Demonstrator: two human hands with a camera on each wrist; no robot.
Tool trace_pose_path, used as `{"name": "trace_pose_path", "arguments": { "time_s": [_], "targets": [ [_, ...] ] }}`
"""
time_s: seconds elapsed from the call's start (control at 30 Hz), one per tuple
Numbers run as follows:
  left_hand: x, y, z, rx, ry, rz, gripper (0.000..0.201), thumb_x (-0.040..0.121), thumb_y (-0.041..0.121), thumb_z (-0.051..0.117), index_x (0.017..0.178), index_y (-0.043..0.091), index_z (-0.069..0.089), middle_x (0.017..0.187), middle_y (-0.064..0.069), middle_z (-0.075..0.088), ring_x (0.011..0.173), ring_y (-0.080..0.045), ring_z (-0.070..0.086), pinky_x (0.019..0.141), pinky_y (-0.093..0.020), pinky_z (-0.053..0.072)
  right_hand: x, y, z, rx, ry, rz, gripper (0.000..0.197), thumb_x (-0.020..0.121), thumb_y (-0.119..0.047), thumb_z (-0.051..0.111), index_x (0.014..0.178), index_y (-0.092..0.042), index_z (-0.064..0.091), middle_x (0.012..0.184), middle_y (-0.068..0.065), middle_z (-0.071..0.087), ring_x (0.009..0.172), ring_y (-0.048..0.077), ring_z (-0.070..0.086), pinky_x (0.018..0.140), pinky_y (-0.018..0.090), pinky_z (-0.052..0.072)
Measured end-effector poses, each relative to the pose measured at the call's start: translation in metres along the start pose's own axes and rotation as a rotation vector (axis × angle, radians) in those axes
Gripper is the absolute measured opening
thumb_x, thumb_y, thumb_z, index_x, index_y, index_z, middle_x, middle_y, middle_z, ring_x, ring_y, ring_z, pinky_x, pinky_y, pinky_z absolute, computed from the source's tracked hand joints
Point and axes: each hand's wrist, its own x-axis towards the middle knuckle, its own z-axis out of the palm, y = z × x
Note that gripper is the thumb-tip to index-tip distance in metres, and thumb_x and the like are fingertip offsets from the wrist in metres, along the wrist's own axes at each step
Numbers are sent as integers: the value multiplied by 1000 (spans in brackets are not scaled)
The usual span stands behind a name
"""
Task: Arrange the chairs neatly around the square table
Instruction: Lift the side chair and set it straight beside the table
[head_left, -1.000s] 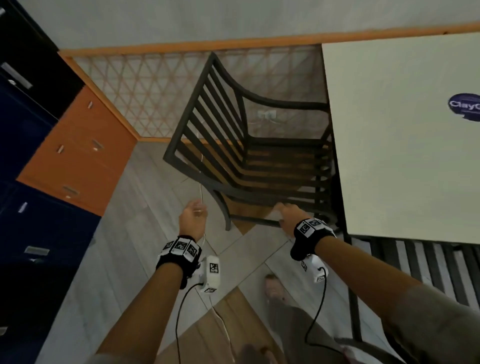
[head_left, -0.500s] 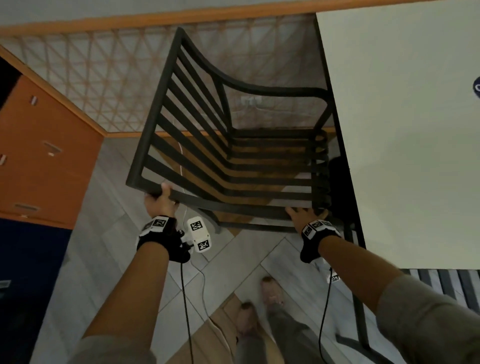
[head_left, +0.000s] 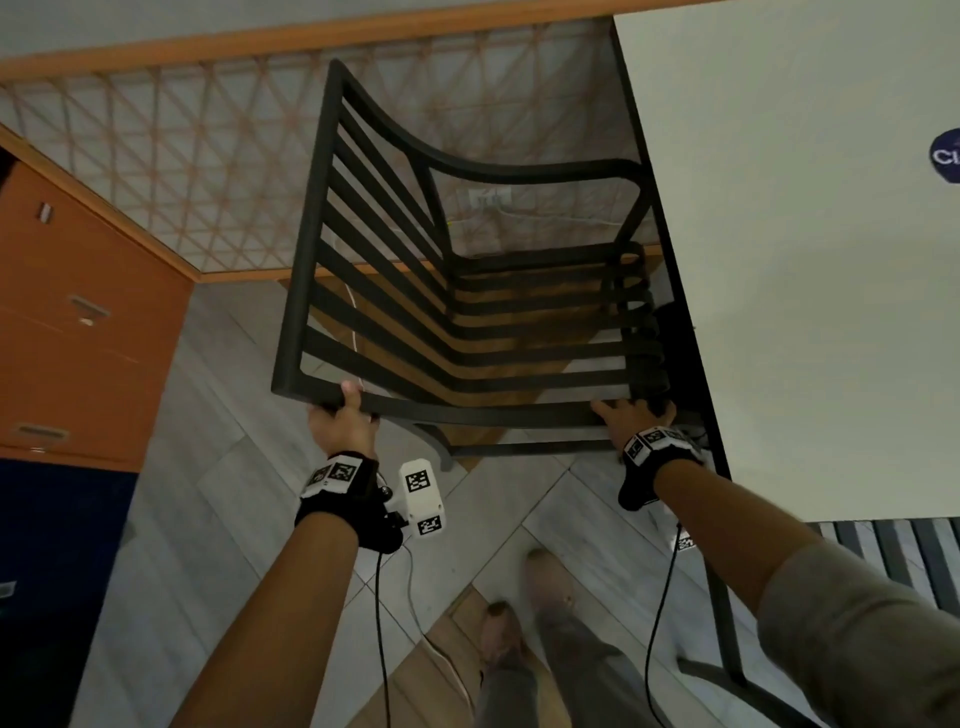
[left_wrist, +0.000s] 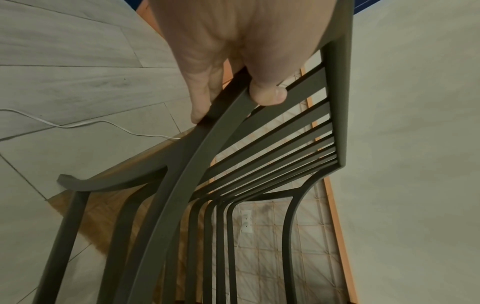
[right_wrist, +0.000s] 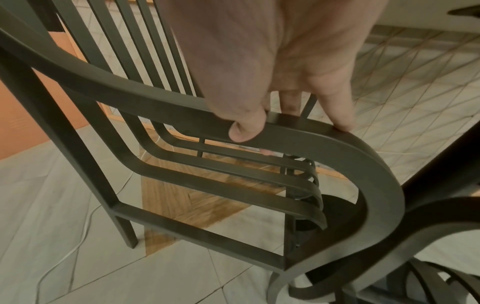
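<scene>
Gripped at two places: left hand (head_left: 340, 421) wrapped round the near armrest rail close to the backrest corner of the dark slatted metal armchair (head_left: 457, 312), thumb over the top and fingers under; right hand (head_left: 631, 421) curled on the same rail at its front curve, thumb along the inner face. Spread wide along one arm, probably to steer or swing the frame square to the edge. Seat front tucked against the left side of the pale square surface (head_left: 810, 260), beside its dark leg. Below: grey plank floor (head_left: 171, 519) with a wood inlay, white cable (left_wrist: 78, 123) trailing across. Beyond: patterned wall tiles (head_left: 182, 171), wall socket (head_left: 488, 200), orange drawer cabinet (head_left: 78, 338).
</scene>
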Motion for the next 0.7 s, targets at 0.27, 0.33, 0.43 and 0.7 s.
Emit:
{"name": "trace_pose_path", "arguments": {
  "time_s": [0.27,0.33,0.43,0.7],
  "targets": [
    [-7,-6,-9,33,-3,-4,40,96,15,52,135,10,44,133,-18,57,116,-25,58,102,-53,47,-10,0,2,-9,-42,2,61,88,-20,53,139,-37,25,151,14,26,139,39,16,110,71,3],
    [-10,-6,-12,85,-11,-10,41,96,16,53,136,15,43,139,-14,53,126,-29,51,103,-55,45,-15,0,1,-17,-14,0,61,88,-20,53,140,-32,24,150,15,26,139,38,18,112,68,7],
    [-31,-5,-21,123,-41,-18,48,94,9,56,138,17,41,144,-9,48,128,-29,49,101,-53,46,-41,-1,6,0,115,-49,62,85,-20,57,139,-20,26,145,16,32,133,38,29,110,60,27],
    [-92,-23,-34,406,-268,68,46,86,-5,55,132,-4,47,132,-15,56,123,-28,53,109,-45,41,-136,-20,16,308,295,-258,33,89,-14,46,123,-16,47,129,12,49,112,36,53,90,47,50]
  ]
}}
